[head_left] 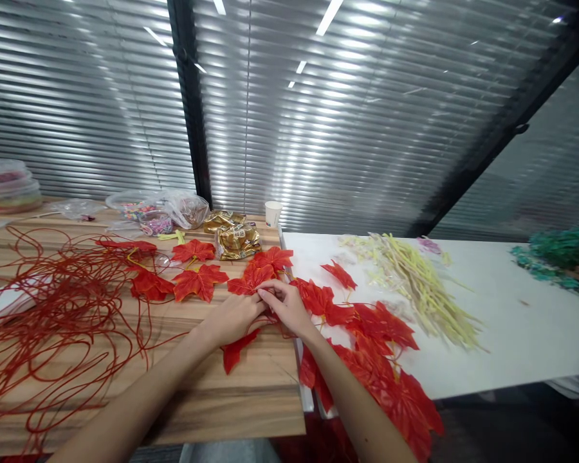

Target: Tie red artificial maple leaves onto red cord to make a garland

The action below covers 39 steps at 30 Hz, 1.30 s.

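My left hand (238, 315) and my right hand (289, 308) meet at the table's right edge, fingertips pressed together in a pinch. A thin red cord (166, 343) runs from the left toward my hands, and a loop of it shows beneath them. The exact spot they pinch is hidden by the fingers. Red artificial maple leaves (200, 281) lie in a row behind and beside my hands. One leaf (237, 350) hangs just under my left hand. More leaves (376, 373) pile up to the right, around my right forearm.
Tangled red cord (77, 308) covers the left of the wooden table (231, 411). Behind are gold packets (238, 241), a paper cup (273, 213), bags and a tub of beads (156, 222). Yellow strips (419, 283) and green foliage (560, 254) lie on the white table (506, 328).
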Available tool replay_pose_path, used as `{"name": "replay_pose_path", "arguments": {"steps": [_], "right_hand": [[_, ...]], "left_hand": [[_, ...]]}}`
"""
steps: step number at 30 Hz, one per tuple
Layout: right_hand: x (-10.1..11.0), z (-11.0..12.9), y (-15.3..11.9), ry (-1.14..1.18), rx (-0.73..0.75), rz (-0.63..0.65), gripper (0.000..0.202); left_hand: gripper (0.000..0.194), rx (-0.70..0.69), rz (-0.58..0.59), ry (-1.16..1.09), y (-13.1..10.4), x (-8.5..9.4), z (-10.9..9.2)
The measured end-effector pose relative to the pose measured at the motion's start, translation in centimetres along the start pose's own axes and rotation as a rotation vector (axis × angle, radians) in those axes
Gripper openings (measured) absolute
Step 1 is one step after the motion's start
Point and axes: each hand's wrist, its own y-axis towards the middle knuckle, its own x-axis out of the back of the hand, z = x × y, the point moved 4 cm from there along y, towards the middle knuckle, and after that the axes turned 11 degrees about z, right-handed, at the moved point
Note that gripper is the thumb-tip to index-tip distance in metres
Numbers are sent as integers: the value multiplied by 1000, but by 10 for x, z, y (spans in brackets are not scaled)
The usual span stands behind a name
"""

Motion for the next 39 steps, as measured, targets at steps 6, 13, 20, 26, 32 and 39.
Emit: {"name": "replay_pose_path", "arguments": {"steps": [6, 13, 20, 26, 32, 39], "right_hand": [[1, 0, 0, 4, 7, -2, 17], [1, -2, 1, -25, -4, -4, 18], [1, -3, 1, -20, -7, -1, 19], [2, -2, 1, -34, -3, -5, 18], [1, -2, 1, -23, 2, -6, 18], [1, -2, 1, -19, 6, -2, 17]], "left_hand": [[26, -3, 12, 1, 0, -2, 1], [25, -14, 0, -3, 2, -4, 1], [25, -17, -15, 10, 2, -4, 1], [25, -2, 0, 27, 0, 0, -3], [27, 18, 4, 44, -1, 2, -5], [25, 26, -13, 32, -1, -1, -4]]}}
